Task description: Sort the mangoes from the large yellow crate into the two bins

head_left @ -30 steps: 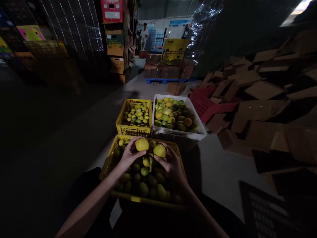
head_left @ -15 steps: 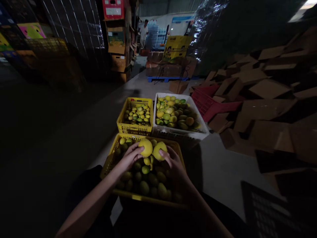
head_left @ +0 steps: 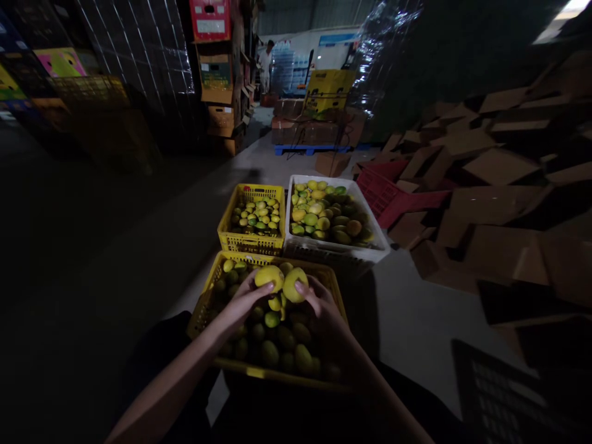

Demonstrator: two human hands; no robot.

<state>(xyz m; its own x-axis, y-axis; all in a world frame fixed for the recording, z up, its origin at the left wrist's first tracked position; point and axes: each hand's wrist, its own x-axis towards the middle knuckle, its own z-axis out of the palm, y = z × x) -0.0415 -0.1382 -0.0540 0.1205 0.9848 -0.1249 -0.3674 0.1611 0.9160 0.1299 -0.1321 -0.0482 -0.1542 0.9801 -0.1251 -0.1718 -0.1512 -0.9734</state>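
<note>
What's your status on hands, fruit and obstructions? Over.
Left hand gripping a yellow fruit; right hand gripping a yellow-green fruit. Both above the near yellow crate. Nothing visible blocking either hand.

The near crate [head_left: 254,372] held fruit [head_left: 269,353]. Just behind it I saw a left crate [head_left: 250,244] and a right crate [head_left: 335,248] side by side, fruit in both; boxes [head_left: 494,206] lay farther right, and a pallet [head_left: 309,150] stood well behind.

No words or numbers can be read: the white label [head_left: 211,26] on the red box [head_left: 220,13], the dark print [head_left: 316,92] on the yellow box [head_left: 333,80] and the blue sign [head_left: 333,39] on the far wall [head_left: 324,60] are too small
</note>
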